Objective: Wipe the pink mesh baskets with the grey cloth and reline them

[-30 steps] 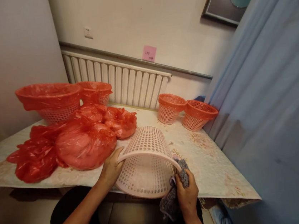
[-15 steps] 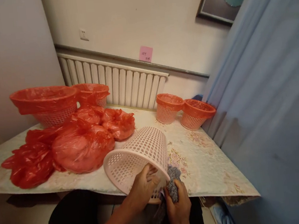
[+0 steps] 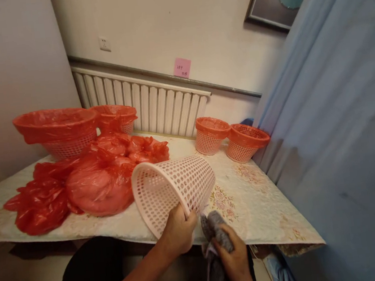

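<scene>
A pale pink perforated basket (image 3: 191,176) lies tilted on its side above the table's front edge, its mouth facing left and toward me. My left hand (image 3: 179,229) grips its rim at the lower side, with the thumb outside. Just to the right, my right hand (image 3: 232,250) is closed around a bunched grey cloth (image 3: 218,229) that hangs down below the table edge. The cloth is close to the basket's outer wall; whether they touch is unclear.
Filled red plastic bags (image 3: 100,186) cover the left of the flowered table (image 3: 266,208). Behind them stand two baskets lined in red (image 3: 71,144). Two smaller lined baskets (image 3: 211,140) stand at the back right, beside a blue curtain (image 3: 334,123).
The basket has turned and shifted slightly right and up. My left hand has closed on its rim. My right hand has moved right, away from the rim, with the cloth.
</scene>
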### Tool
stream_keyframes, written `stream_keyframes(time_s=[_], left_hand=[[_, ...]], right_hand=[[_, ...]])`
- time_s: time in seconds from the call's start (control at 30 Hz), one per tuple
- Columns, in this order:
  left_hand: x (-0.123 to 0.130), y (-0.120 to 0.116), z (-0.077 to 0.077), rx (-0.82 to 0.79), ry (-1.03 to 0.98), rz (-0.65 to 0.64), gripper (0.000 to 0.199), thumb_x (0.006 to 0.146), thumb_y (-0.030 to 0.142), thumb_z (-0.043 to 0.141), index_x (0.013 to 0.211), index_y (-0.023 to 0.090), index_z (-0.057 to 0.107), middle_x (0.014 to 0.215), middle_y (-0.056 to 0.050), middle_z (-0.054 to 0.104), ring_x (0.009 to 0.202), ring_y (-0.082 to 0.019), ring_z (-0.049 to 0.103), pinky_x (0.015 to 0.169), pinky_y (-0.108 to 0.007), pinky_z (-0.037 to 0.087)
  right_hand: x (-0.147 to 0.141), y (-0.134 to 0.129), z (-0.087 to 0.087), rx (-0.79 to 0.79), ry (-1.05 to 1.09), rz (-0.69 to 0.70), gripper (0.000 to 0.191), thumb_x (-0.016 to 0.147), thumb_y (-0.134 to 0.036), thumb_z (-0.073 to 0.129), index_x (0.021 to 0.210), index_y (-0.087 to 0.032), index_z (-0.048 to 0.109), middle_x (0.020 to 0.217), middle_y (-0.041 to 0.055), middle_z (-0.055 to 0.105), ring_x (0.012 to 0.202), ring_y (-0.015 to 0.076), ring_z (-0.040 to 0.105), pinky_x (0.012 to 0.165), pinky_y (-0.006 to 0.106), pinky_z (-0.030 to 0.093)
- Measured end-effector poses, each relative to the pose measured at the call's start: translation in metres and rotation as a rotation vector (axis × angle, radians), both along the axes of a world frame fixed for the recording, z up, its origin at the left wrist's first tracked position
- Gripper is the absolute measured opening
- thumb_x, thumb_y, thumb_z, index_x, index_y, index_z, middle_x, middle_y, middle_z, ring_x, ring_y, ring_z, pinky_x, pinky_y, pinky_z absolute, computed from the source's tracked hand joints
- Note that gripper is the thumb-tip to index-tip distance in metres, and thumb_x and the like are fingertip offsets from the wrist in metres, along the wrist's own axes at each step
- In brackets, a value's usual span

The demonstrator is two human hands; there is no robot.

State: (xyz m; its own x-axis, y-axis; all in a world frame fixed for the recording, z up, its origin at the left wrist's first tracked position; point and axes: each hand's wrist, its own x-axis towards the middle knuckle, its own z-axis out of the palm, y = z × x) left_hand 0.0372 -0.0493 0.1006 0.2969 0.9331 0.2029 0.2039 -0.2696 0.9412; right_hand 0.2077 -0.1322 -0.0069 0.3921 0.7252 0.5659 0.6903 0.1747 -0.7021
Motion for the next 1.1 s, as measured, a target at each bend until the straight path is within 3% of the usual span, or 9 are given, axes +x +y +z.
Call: stream_keyframes(time_s=[0.07,0.13,0.27,0.33,0.5,0.63,0.7,0.9,1.1], left_hand=[[-0.007,0.001,0.0,0.046,-0.013,-0.023,0.009,0.077,0.022,0.047,0.07,0.019,0.052,0.063,0.002,0.054,0.063,-0.015,0.049,0.062,-0.025,0.041],[-0.011,0.001,-0.002,0.06,-0.027,-0.041,0.013,0.081,0.024,0.044,0.076,0.018,0.054,0.069,0.0,0.058,0.069,-0.017,0.054,0.067,-0.028,0.044],[-0.014,-0.004,-0.015,0.017,-0.061,-0.148,0.026,0.089,0.031,0.038,0.095,0.017,0.059,0.088,-0.006,0.066,0.085,-0.022,0.06,0.08,-0.033,0.047],[-0.014,-0.007,-0.022,-0.02,-0.109,-0.218,0.032,0.092,0.035,0.037,0.108,0.017,0.058,0.102,-0.008,0.067,0.094,-0.022,0.061,0.087,-0.033,0.047],[-0.017,-0.011,-0.034,-0.067,-0.199,-0.274,0.041,0.094,0.043,0.036,0.124,0.02,0.051,0.125,-0.007,0.061,0.114,-0.021,0.055,0.101,-0.032,0.041],[-0.02,-0.007,-0.038,-0.091,-0.204,-0.265,0.046,0.095,0.046,0.033,0.126,0.018,0.049,0.127,-0.008,0.06,0.116,-0.021,0.055,0.103,-0.034,0.04],[-0.02,-0.003,-0.038,-0.086,-0.182,-0.248,0.047,0.095,0.047,0.031,0.126,0.017,0.05,0.127,-0.008,0.06,0.117,-0.021,0.054,0.105,-0.034,0.039],[-0.02,0.013,-0.043,0.013,-0.13,-0.178,0.049,0.096,0.045,0.027,0.127,0.014,0.049,0.135,-0.012,0.053,0.129,-0.022,0.042,0.114,-0.039,0.024],[-0.018,0.019,-0.042,0.021,-0.11,-0.112,0.048,0.094,0.047,0.029,0.118,0.014,0.054,0.127,-0.011,0.058,0.121,-0.023,0.05,0.11,-0.038,0.031]], right_hand=[[0.018,0.008,0.019,0.013,0.146,-0.247,0.037,0.072,-0.042,0.066,0.1,-0.018,0.066,0.101,0.0084,0.069,0.096,0.0261,0.062,0.085,0.038,0.05],[0.031,0.016,0.042,0.052,0.221,-0.388,0.045,0.07,-0.045,0.066,0.106,-0.017,0.063,0.106,0.0092,0.066,0.102,0.0266,0.059,0.091,0.039,0.046],[0.032,0.034,0.088,0.265,0.154,-0.431,0.052,0.076,-0.042,0.062,0.12,-0.016,0.055,0.119,0.0111,0.059,0.113,0.0259,0.053,0.099,0.04,0.039],[0.023,0.044,0.1,0.323,0.084,-0.375,0.055,0.078,-0.04,0.06,0.127,-0.016,0.05,0.126,0.0122,0.055,0.118,0.0257,0.05,0.102,0.041,0.037],[0.0,0.073,0.085,0.115,-0.238,-0.062,0.06,0.082,-0.032,0.054,0.138,-0.017,0.038,0.138,0.0133,0.045,0.13,0.0281,0.037,0.106,0.05,0.031],[-0.015,0.082,0.066,0.004,-0.383,-0.132,0.049,0.087,-0.027,0.045,0.135,-0.02,0.044,0.135,0.0126,0.049,0.131,0.03,0.034,0.103,0.058,0.028],[-0.025,0.081,0.069,0.009,-0.37,-0.099,0.046,0.088,-0.022,0.041,0.134,-0.019,0.045,0.133,0.0117,0.051,0.13,0.0276,0.036,0.104,0.055,0.029],[-0.069,0.078,0.1,0.065,-0.302,0.236,0.047,0.084,-0.014,0.039,0.128,-0.023,0.051,0.131,0.0044,0.054,0.128,0.0205,0.041,0.106,0.043,0.032],[-0.071,0.092,0.092,0.053,-0.354,0.177,0.052,0.082,-0.011,0.039,0.133,-0.021,0.047,0.136,0.0078,0.049,0.133,0.0224,0.034,0.107,0.045,0.029]])
